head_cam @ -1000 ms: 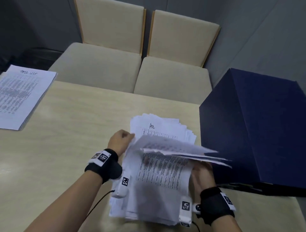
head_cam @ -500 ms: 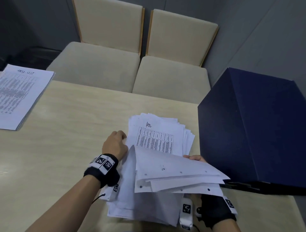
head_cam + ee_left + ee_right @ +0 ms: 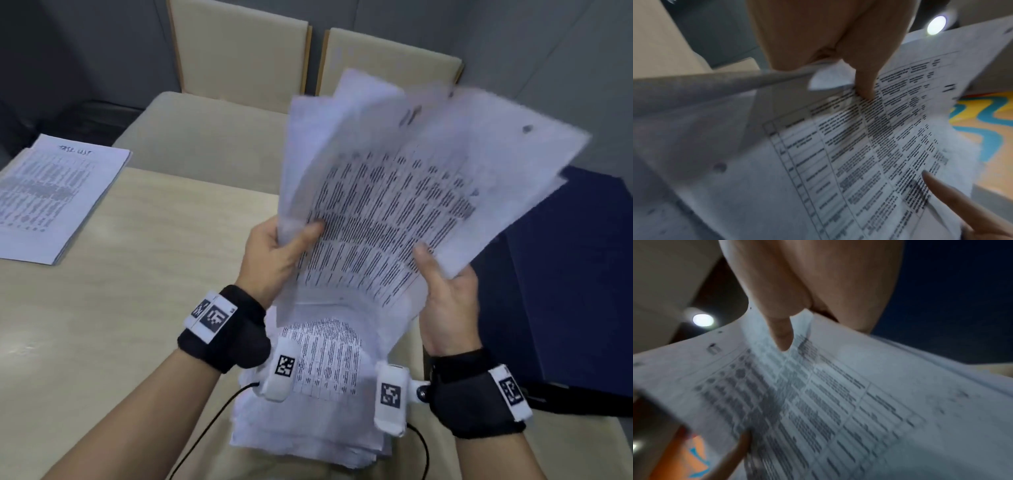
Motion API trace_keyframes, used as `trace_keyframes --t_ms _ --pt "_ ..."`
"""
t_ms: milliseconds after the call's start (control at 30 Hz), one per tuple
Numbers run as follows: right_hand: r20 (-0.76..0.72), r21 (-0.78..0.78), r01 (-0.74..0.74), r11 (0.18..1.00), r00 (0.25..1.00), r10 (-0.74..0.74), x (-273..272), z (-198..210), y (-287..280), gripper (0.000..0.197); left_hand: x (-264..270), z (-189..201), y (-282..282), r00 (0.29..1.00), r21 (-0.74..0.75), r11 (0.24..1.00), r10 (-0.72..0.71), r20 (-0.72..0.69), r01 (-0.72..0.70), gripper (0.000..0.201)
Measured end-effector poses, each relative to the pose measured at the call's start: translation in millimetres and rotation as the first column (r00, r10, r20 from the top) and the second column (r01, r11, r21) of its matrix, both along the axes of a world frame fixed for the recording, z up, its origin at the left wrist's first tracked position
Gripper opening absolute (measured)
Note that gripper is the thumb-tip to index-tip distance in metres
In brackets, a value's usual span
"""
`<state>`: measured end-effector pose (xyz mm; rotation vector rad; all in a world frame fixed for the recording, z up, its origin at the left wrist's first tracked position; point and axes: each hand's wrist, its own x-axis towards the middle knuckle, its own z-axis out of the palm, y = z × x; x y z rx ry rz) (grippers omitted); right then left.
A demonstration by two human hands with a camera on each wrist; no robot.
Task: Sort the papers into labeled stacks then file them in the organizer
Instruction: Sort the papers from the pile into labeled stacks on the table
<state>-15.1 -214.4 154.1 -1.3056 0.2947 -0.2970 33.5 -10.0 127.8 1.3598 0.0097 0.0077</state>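
Both hands hold up a fanned bundle of printed sheets (image 3: 404,192) above the table, printed tables facing me. My left hand (image 3: 277,250) grips its left edge, thumb on the print. My right hand (image 3: 445,284) grips the lower right edge, thumb on the front. The same bundle of printed sheets (image 3: 859,146) fills the left wrist view and, as the bundle of printed sheets (image 3: 838,402), the right wrist view; each shows a thumb pressed on the page. Below the hands lies a loose pile of papers (image 3: 318,411) on the table. A dark blue organizer box (image 3: 561,291) stands at the right.
A neat stack headed by a handwritten title (image 3: 51,195) lies at the table's far left. Two beige chairs (image 3: 239,68) stand behind the wooden table (image 3: 120,308). Cables run from the wrist cameras near the front edge.
The bundle, lifted by the right hand off the pile a moment ago, is now raised upright and held in both hands; the left hand left the pile's edge and took the bundle.
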Motion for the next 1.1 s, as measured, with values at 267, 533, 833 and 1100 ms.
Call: trace_keyframes --t_ms 267,533,833,1100 --pt "-0.194 -0.161 0.024 0.987 0.979 -0.055 -12 -45 11 0.028 1 -34 -7 0.992 0.203 0.973 -0.1 -0.075 0.113 0.034" --pt "-0.211 -0.228 -0.025 0.973 0.977 -0.024 -2 -44 37 0.035 -9 -35 22 0.992 0.14 0.986 0.1 -0.079 -0.088 0.027" --pt "-0.265 -0.231 -0.404 0.885 0.902 0.342 8 -72 126 0.04 -42 -35 173 0.926 0.28 0.919 0.334 -0.179 -0.277 0.031" --pt "-0.681 -0.44 -0.5 0.746 0.727 0.087 -35 -162 146 0.023 -123 -72 415 0.742 0.568 0.785 0.53 -0.41 -0.248 0.017"
